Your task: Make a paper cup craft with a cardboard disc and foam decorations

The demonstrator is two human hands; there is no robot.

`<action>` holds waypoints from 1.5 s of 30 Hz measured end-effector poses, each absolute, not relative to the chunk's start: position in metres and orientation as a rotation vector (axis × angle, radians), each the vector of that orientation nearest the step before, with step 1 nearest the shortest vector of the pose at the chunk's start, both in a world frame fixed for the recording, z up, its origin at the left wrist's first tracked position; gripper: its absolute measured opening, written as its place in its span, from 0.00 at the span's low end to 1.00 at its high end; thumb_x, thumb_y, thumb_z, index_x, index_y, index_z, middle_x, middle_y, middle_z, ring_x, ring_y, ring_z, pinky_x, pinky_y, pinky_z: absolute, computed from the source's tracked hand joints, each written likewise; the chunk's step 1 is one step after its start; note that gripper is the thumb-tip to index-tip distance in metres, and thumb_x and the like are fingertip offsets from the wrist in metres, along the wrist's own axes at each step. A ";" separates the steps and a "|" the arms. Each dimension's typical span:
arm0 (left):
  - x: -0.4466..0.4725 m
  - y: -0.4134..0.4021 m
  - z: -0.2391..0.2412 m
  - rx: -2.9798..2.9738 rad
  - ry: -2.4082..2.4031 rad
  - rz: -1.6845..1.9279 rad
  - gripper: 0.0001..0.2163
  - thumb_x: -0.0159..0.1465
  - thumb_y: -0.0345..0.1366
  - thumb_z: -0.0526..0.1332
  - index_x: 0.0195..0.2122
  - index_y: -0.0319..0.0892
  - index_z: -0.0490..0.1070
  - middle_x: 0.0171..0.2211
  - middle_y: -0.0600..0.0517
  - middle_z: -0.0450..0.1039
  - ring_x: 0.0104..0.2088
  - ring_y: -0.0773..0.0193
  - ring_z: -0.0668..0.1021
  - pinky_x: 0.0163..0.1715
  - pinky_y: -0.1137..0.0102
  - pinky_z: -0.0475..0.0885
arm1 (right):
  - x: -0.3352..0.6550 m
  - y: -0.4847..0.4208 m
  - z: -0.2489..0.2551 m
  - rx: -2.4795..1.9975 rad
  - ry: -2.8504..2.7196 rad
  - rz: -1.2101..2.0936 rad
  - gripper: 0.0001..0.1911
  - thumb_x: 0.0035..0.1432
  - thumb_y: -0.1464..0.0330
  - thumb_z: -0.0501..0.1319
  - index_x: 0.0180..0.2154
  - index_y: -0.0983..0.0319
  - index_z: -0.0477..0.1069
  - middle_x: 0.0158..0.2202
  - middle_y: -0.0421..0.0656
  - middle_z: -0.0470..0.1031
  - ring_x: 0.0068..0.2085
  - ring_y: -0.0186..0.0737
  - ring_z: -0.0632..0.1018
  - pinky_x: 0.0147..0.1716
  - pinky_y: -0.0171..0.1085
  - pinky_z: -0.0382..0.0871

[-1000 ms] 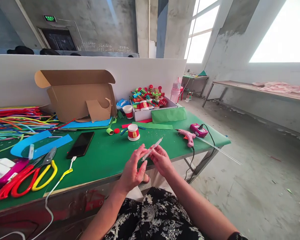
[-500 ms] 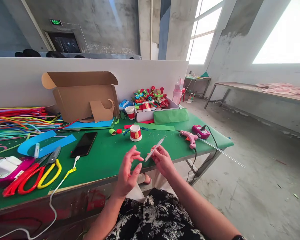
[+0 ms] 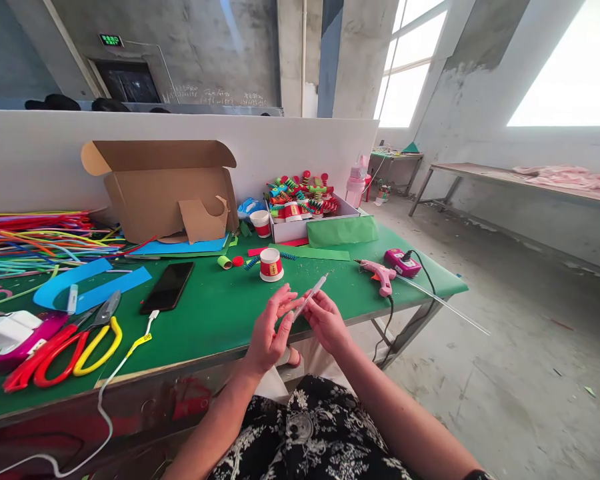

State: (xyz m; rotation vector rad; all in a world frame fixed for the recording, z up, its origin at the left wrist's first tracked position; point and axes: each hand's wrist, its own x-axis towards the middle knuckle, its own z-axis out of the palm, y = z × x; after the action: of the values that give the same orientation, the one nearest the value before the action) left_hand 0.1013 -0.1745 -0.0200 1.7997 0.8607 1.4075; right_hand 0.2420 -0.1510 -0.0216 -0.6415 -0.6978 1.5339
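Observation:
My right hand point(image 3: 325, 321) pinches the lower end of a clear glue stick point(image 3: 314, 293) that points up and to the right over the front edge of the green table point(image 3: 215, 313). My left hand point(image 3: 270, 330) is beside it, its fingertips touching the stick's lower end. Beyond the hands stands an upturned red and white paper cup point(image 3: 271, 265) with a blue coiled pipe cleaner beside it. A pink glue gun point(image 3: 379, 275) lies to the right, its cord hanging off the edge.
A black phone point(image 3: 168, 287), red and yellow scissors point(image 3: 60, 350), blue foam strips and a heap of coloured pipe cleaners point(image 3: 35, 243) lie at the left. An open cardboard box point(image 3: 170, 190) and a white box of finished craft cups point(image 3: 300, 203) stand at the back.
My left hand let go and drew back half a second ago, then returned to the stick's lower end. The right hand kept hold of the stick.

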 end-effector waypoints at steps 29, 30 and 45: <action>0.084 -0.192 -0.032 2.035 0.940 1.456 0.23 0.67 0.31 0.55 0.63 0.46 0.56 0.48 0.45 0.69 0.51 0.56 0.74 0.56 0.56 0.67 | 0.241 -0.150 -0.022 -0.677 -0.682 1.481 0.16 0.42 0.61 0.74 0.30 0.59 0.72 0.28 0.36 0.70 0.29 0.32 0.71 0.33 0.33 0.69; 0.082 -0.193 -0.032 2.056 0.990 1.484 0.22 0.67 0.31 0.55 0.62 0.46 0.58 0.45 0.47 0.70 0.48 0.58 0.75 0.54 0.57 0.68 | 0.240 -0.150 -0.022 -0.681 -0.680 1.476 0.16 0.42 0.60 0.74 0.29 0.59 0.71 0.28 0.36 0.70 0.29 0.32 0.71 0.33 0.33 0.69; 0.058 -0.190 -0.023 1.457 1.252 1.769 0.21 0.60 0.35 0.64 0.55 0.47 0.65 0.45 0.49 0.69 0.40 0.65 0.76 0.48 0.63 0.72 | 0.175 -0.153 -0.009 -0.719 -0.754 1.461 0.14 0.45 0.61 0.71 0.31 0.59 0.70 0.29 0.37 0.71 0.31 0.34 0.70 0.36 0.35 0.67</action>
State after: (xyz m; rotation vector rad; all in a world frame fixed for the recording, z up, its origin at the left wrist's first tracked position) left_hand 0.0584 -0.1904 -0.0227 1.4575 1.2520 1.7693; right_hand 0.1746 -0.1529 -0.0088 -0.7190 -0.7535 1.4606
